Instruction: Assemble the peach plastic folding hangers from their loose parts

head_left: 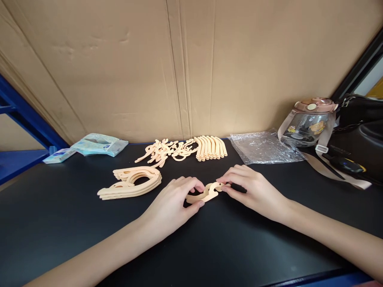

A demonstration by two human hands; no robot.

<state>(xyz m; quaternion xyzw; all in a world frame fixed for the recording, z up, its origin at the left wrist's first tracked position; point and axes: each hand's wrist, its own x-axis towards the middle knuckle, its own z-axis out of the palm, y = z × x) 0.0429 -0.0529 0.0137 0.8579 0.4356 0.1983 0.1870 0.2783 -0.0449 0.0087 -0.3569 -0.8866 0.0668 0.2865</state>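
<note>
Between my hands, just above the black table, is a small assembly of curved beige plastic pieces. My left hand grips its left part between thumb and fingers. The fingers of my right hand pinch its right end, near a small dark hole. Left of my left hand lies a stack of beige folded hanger-like pieces. Behind my hands are a loose heap of small beige hooks and parts and a neat row of curved beige arms.
A blue and white tissue pack lies at the back left. Crinkled clear plastic film is at the back right, beside a strapped transparent bottle and a black bag. A cardboard wall stands behind the table.
</note>
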